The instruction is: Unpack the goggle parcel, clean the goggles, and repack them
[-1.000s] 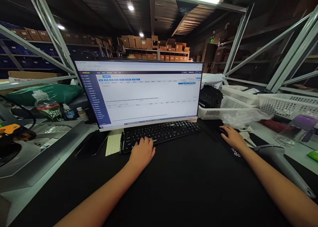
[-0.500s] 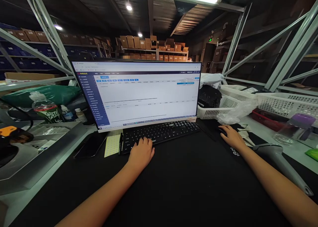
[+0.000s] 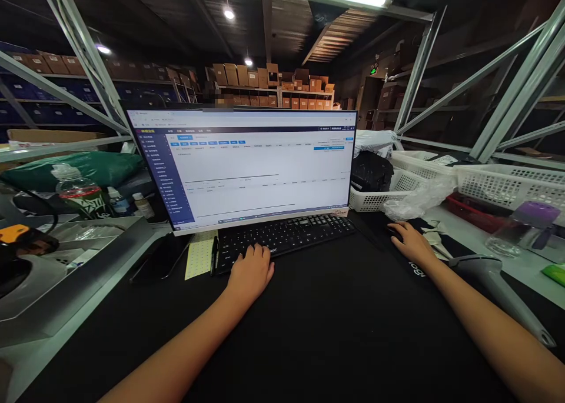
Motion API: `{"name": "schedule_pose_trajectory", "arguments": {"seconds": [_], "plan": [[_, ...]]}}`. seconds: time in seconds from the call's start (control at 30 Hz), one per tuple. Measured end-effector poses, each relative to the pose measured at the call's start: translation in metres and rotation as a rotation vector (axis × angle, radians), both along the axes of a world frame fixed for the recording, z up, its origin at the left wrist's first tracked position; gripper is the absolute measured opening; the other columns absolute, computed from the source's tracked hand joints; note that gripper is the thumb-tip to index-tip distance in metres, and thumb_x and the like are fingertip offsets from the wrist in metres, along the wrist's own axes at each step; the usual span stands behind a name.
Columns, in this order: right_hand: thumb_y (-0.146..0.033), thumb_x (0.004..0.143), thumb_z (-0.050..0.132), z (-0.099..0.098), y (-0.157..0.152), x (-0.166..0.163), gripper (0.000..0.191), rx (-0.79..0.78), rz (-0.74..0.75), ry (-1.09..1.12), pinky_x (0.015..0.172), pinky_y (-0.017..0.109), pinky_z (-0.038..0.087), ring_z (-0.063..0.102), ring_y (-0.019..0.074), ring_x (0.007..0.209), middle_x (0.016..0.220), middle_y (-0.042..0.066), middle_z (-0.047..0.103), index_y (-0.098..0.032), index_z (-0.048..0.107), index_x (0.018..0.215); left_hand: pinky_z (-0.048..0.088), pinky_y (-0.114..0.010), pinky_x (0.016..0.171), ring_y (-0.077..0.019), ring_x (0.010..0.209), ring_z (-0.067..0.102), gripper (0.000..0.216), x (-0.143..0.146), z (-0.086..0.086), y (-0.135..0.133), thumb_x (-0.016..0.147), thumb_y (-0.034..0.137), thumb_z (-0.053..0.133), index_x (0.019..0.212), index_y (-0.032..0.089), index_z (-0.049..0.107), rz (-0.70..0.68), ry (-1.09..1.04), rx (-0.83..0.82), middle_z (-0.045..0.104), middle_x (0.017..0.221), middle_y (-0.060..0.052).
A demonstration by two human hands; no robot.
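Observation:
My left hand [image 3: 251, 273] rests palm down at the lower left of a black keyboard [image 3: 304, 233], its fingers lying over the near keys. Over at the right, my right hand [image 3: 411, 243] curves over a dark computer mouse [image 3: 394, 233], most of which the fingers cover. Behind the keyboard stands a lit monitor [image 3: 260, 167] showing a web page with a dark side menu, blue buttons and a small highlighted list entry at upper right. Left of the keyboard lie a black pen [image 3: 214, 255], a yellow dotted sheet [image 3: 199, 259] and a dark phone [image 3: 159, 259].
A grey handheld scanner [image 3: 503, 291] lies by my right forearm. White plastic baskets [image 3: 371, 200] and a purple-lidded clear container [image 3: 516, 232] stand at right. A metal tray [image 3: 88, 279] and a bottle [image 3: 79, 191] occupy the left side. Shelves of cartons [image 3: 247, 75] rise behind.
Both hands keep their places on the keyboard and the mouse. The view has shifted very slightly; the page looks the same.

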State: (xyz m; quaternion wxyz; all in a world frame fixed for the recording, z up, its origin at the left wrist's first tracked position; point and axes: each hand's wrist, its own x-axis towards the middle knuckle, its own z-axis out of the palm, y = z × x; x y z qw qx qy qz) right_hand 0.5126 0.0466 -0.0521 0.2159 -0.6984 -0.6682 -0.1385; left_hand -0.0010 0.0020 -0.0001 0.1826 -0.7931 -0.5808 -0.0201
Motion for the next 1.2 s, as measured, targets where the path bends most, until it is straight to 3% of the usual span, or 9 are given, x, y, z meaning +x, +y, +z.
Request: {"name": "schedule_pose_trajectory", "arguments": {"seconds": [0.67, 1.2], "plan": [[-0.034, 0.095, 0.047, 0.007, -0.005, -0.005, 0.046, -0.047, -0.017, -0.006, 0.104, 0.048, 0.051, 0.061, 0.0324, 0.121, 0.144, 0.012, 0.053, -0.024, 0.061, 0.137, 0.054, -0.048, 0.094, -0.0352, 0.117, 0.059, 0.044, 0.000, 0.001, 0.000, 0.102, 0.029, 0.039, 0.133, 0.004, 0.057, -0.005, 0.001, 0.007, 0.060, 0.131, -0.025], [-0.037, 0.095, 0.047, -0.009, 0.005, 0.008, 0.046, 0.023, 0.013, 0.000, 0.107, 0.048, 0.049, 0.058, 0.0316, 0.125, 0.140, 0.012, 0.054, -0.024, 0.060, 0.137, 0.053, -0.047, 0.096, -0.0345, 0.120, 0.058, 0.045, 0.000, 0.000, 0.000, 0.103, 0.031, 0.039, 0.136, 0.004, 0.055, 0.005, 0.006, -0.011, 0.059, 0.132, -0.024]]}}
